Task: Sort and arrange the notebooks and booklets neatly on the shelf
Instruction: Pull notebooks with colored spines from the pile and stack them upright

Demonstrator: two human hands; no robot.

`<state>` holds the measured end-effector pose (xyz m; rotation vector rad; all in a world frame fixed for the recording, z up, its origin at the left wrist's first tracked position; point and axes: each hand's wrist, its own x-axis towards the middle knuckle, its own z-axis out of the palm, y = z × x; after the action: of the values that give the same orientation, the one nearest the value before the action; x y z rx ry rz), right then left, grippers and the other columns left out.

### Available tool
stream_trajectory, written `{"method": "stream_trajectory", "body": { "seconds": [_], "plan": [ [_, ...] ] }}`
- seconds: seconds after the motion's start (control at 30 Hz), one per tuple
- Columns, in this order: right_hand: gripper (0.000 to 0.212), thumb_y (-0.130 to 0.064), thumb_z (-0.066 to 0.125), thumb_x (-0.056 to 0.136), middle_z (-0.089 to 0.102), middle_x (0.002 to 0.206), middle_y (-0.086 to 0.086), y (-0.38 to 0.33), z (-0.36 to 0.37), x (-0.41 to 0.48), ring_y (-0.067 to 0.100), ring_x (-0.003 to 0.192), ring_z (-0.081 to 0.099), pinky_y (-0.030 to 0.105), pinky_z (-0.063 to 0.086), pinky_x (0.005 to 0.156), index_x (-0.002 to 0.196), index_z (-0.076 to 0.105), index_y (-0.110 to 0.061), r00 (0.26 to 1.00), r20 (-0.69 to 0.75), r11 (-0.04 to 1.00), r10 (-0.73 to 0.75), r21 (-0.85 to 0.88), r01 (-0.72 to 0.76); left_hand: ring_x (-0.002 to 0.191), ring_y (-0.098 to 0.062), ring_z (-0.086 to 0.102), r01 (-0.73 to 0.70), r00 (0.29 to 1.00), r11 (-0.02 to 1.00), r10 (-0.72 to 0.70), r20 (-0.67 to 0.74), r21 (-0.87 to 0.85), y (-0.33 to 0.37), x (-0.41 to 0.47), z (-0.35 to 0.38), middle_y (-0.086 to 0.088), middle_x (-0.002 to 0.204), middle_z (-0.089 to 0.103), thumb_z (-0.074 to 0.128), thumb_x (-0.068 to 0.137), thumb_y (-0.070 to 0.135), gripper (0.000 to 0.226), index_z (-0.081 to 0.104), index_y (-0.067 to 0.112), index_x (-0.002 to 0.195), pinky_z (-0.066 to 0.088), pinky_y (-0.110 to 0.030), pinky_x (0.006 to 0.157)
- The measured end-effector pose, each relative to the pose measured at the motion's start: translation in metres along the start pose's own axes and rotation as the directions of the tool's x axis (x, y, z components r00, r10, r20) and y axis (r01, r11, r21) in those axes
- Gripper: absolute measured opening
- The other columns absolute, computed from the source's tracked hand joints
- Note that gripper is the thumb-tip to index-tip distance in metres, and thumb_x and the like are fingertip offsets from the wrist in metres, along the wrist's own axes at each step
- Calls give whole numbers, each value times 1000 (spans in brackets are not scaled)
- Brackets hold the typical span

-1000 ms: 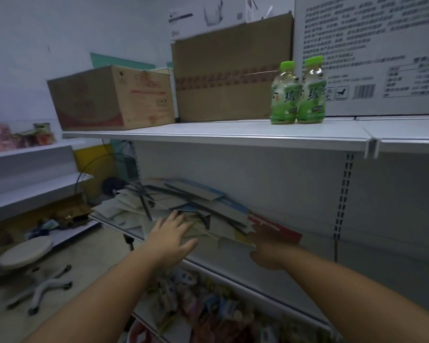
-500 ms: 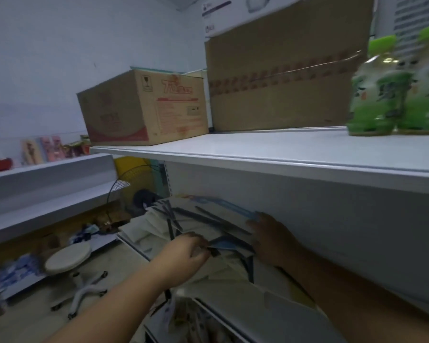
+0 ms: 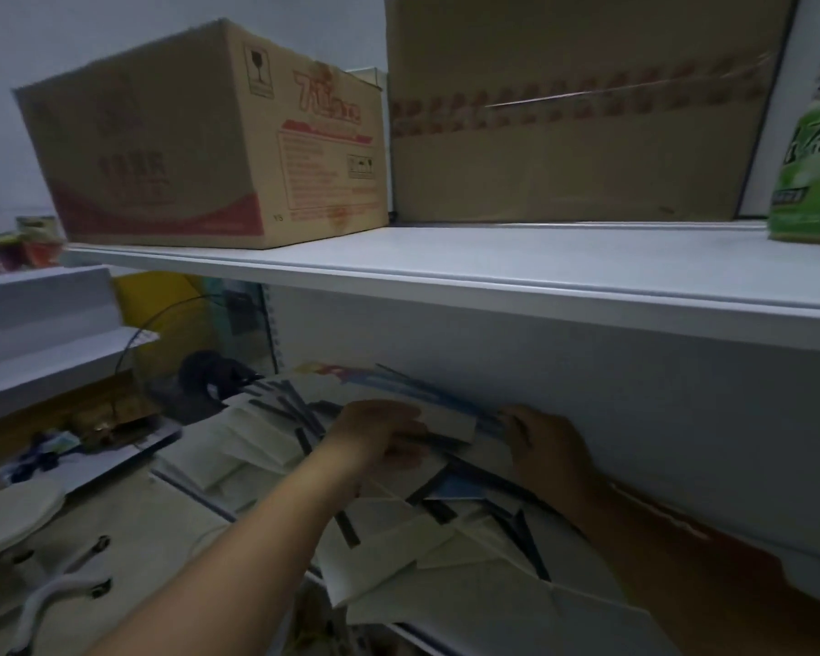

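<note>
**Both hands on the pile**

While the booklets point(image 3: 398, 523) lie jumbled on the middle shelf point(image 3: 517, 622), the left hand point(image 3: 375, 433) pinches a pale booklet point(image 3: 446, 419) and the right hand point(image 3: 547, 447) grips its blue-edged end, likely to lift it clear for sorting, under the upper shelf point(image 3: 493, 267).

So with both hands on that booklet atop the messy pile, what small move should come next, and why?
Probably lift the booklet clear and square it against the back wall. The left hand and right hand both hold its ends, while the pile beneath lies skewed at many angles.
</note>
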<state>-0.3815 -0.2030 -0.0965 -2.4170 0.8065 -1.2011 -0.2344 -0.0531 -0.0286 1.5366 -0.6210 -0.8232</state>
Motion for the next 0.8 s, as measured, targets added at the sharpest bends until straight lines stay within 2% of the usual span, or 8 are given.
{"method": "stream_trajectory", "body": {
  "seconds": [0.1,0.2,0.3,0.4,0.47,0.5,0.63,0.8],
  "plan": [
    [20,-16,56,93,67,84,3,-22,-4,1,12,75,59,7,37,61,91,71,-3,987,-112,992,114,61,-107,77,-30,66,99,990,968,-73,120,-230,5,11,-1,-17,96,65,50,97,21,25,54,2,114,57,-37,67],
    [30,-28,53,90,69,75,3,-59,0,-7,9,65,58,3,41,59,81,70,-5,980,-196,993,19,118,4,87,-34,64,183,969,916,-106,224,-358,7,19,1,-16,109,59,56,93,30,28,50,13,115,54,-44,79],
    [38,-42,49,88,73,84,-1,-89,11,-26,9,76,66,21,52,65,89,72,-12,998,-12,989,-69,132,70,80,-32,67,227,956,871,-114,270,-435,1,28,-5,-16,95,69,54,94,23,21,59,8,108,56,-42,75],
    [26,-40,57,85,68,105,-20,-95,16,-38,-8,97,62,9,49,79,96,72,-23,998,46,982,-45,184,36,99,-38,64,193,973,892,-119,199,-410,-5,39,-18,-21,106,67,45,95,10,18,60,4,104,50,-51,90],
    [12,-27,64,87,64,107,-24,-80,11,-40,-11,99,59,9,47,83,97,68,-28,988,-104,970,113,229,-87,91,-34,62,158,980,909,-96,176,-384,-4,41,-25,-17,99,64,43,95,7,15,57,12,91,50,-48,86],
    [18,-21,65,88,61,110,-22,-71,6,-40,-7,102,57,10,45,86,104,63,-28,964,-137,955,228,226,-194,84,-30,61,143,982,916,-83,172,-376,-2,42,-28,-13,93,62,44,94,7,15,56,14,89,51,-43,79],
    [41,-17,65,88,50,129,-9,-46,-5,-49,4,114,47,13,34,93,122,48,-31,856,58,832,514,208,-514,77,-27,57,93,986,938,-41,160,-334,-3,42,-38,-12,91,59,45,92,7,15,54,14,102,49,-35,64],
    [43,-30,49,97,49,137,-2,-41,-8,-51,13,126,45,18,31,100,137,46,-17,795,269,837,544,-244,-490,74,-28,56,94,980,950,-35,198,-297,2,30,-49,-11,86,58,43,92,3,20,54,20,88,48,-35,67]
  ]
}}
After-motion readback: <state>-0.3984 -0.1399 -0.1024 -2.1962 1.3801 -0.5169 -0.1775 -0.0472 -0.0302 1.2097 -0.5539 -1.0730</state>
